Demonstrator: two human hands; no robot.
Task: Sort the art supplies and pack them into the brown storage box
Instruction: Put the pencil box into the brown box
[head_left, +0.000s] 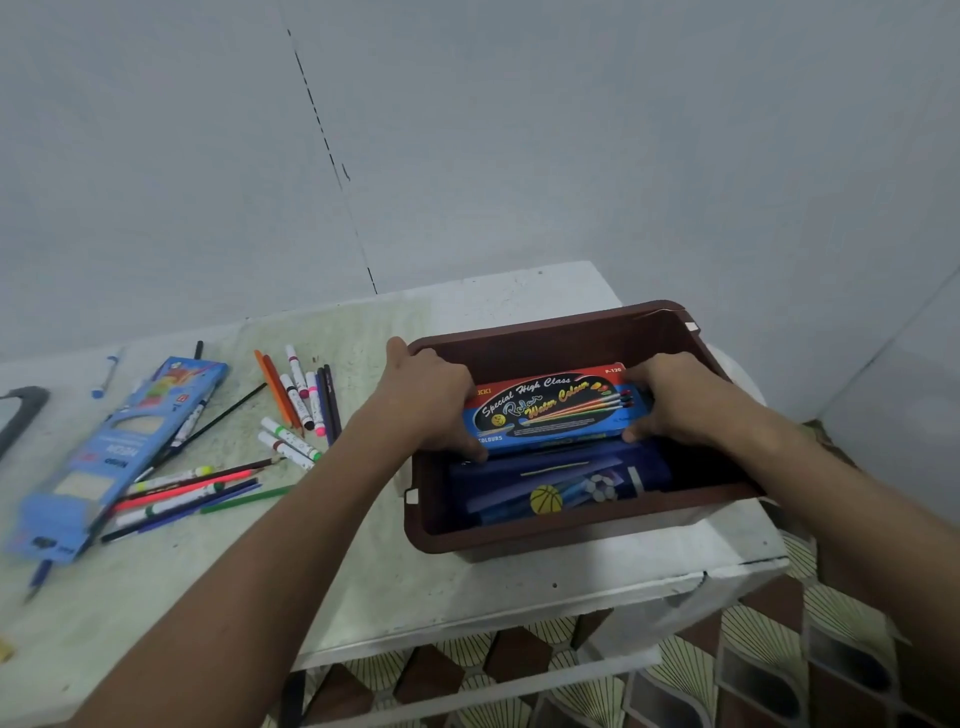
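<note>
Left hand (434, 400) and right hand (670, 400) gripping the ends of a glossy blue-and-red watercolour tin (553, 410) inside the brown storage box (571, 535)

Light soft, even, slightly dim and cool. My view bows at the edges, wide-angle. Blue carton (104, 457) at left is smeared with blur; brown box (571, 540) interior shadowed.

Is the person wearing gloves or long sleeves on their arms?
No. The left hand and the right hand are bare, with no gloves, rings or watch to be seen. Both forearms are uncovered as far as the picture shows; no sleeve is in view.
</note>
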